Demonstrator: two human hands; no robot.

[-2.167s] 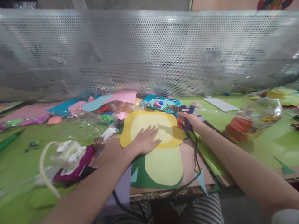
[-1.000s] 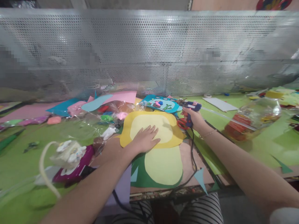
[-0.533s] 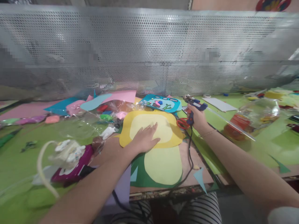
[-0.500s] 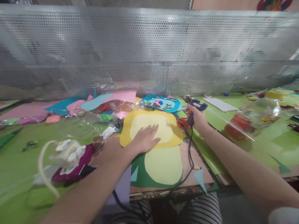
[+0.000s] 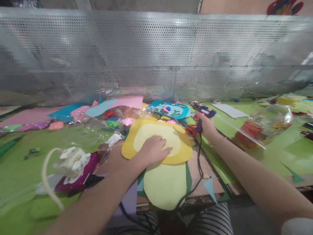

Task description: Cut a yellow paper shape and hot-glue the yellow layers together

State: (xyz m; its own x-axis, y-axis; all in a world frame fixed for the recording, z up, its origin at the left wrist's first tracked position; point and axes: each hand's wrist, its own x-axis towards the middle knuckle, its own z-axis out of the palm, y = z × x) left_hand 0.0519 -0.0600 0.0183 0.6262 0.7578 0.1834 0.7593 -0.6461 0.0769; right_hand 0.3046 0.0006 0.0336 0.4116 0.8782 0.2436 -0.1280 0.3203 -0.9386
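My left hand [image 5: 154,149] lies palm down on a yellow paper cutout [image 5: 182,148] with a pale yellow centre; its fingers are slightly curled and pressed on the paper. Below it, a pale yellow oval on green paper [image 5: 165,184] hangs over the near table edge. My right hand [image 5: 206,125] grips a blue glue gun [image 5: 204,112] held up to the right of the cutout, nozzle pointing left, with a clear glue stick [image 5: 241,129] sticking out behind. Its black cord [image 5: 199,171] runs down toward me. Red scissors [image 5: 190,130] lie by the gun.
A blue paper face [image 5: 168,109] lies beyond the cutout. Pink and blue sheets [image 5: 127,101], plastic bags with clay pieces [image 5: 114,119] and a white-and-magenta toy [image 5: 73,166] sit left. A clear bag with a red pack [image 5: 266,125] sits right. A perforated metal screen [image 5: 156,55] closes the back.
My left hand has slid the yellow cutout and the oval piece toward me, so the oval now overhangs the table edge. My right hand lifted the glue gun away to the right.
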